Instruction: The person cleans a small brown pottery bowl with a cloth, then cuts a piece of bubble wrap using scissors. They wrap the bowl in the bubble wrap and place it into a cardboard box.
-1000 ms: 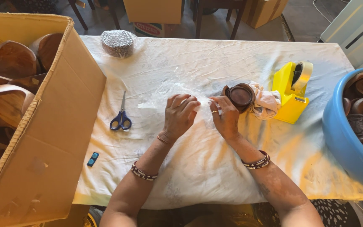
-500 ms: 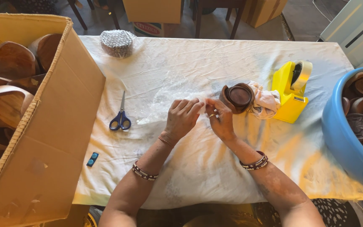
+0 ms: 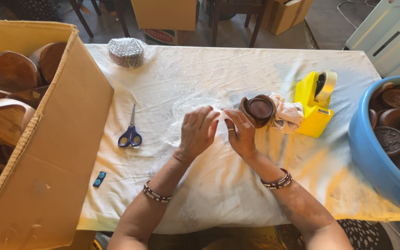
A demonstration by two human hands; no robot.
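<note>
- A cardboard box [image 3: 47, 153] stands open at the left edge, with brown wooden pieces [image 3: 5, 78] stacked inside.
- A small blue object [image 3: 99, 179] lies on the white cloth [image 3: 218, 194] just beside the box.
- Blue-handled scissors [image 3: 130, 132] lie shut on the cloth, blades pointing away from the person.
- A bubble-wrapped bundle [image 3: 126, 51] sits near the far edge of the table.
- The left hand [image 3: 198, 132] hovers over the middle of the cloth, fingers curled and pinched toward the right hand; what it grips I cannot tell.
- The right hand [image 3: 240, 134] faces it, fingertips nearly touching the left's, pinching something thin and clear, hard to make out.
- A round brown wooden pot [image 3: 258, 109] lies on its side just beyond the right hand, against a crumpled rag [image 3: 287, 116].
- A yellow tape dispenser [image 3: 315, 104] stands just right of the rag.
- A blue tub [image 3: 380, 162] at the right edge holds more brown carved pieces [image 3: 396, 99].
</note>
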